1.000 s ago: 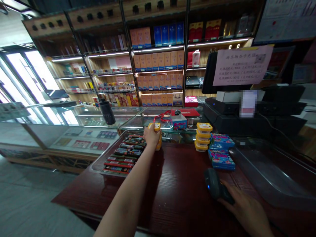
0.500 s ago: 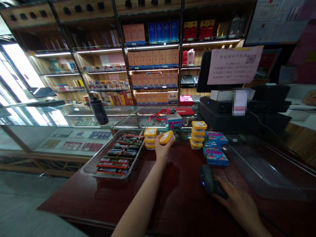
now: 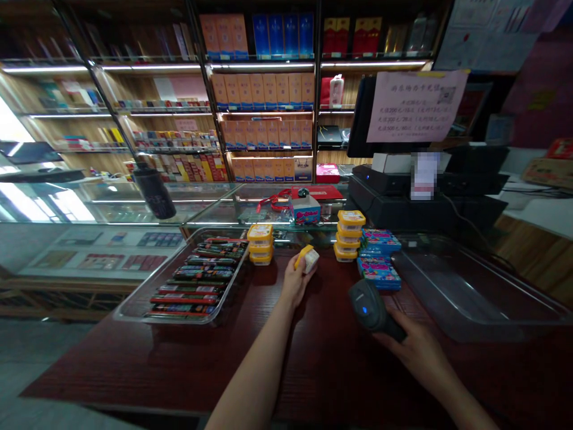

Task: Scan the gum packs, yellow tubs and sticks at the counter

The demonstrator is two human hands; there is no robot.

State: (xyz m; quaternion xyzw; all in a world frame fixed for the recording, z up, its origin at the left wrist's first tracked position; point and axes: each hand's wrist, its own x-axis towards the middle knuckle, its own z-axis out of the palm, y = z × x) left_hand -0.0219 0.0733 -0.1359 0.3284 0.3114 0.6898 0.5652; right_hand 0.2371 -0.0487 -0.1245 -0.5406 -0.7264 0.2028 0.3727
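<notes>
My left hand (image 3: pixel 296 283) is closed around a small tub with a yellow lid (image 3: pixel 307 259), tipped so that its pale side faces right. My right hand (image 3: pixel 414 343) grips the handle of a dark barcode scanner (image 3: pixel 370 307), whose blue light is lit. Left of the held tub stands a stack of yellow-lidded tubs (image 3: pixel 260 244). Another stack of such tubs (image 3: pixel 348 236) rises on the right, beside piles of blue and pink packets (image 3: pixel 379 272). The scanner's head is in front of those packets, apart from the held tub.
On the left of the brown table (image 3: pixel 188 370) sits a clear tray (image 3: pixel 120 309) of dark stick-shaped packs. A clear bin (image 3: pixel 474 298) occupies the right. Behind are a small blue box (image 3: pixel 305 213), a monitor with a paper sign (image 3: pixel 416 110), and a black bottle (image 3: pixel 154 191).
My left hand has moved the tub away from the left stack and turned its side to the right. My right hand has raised and tilted the scanner. The camera view has shifted somewhat.
</notes>
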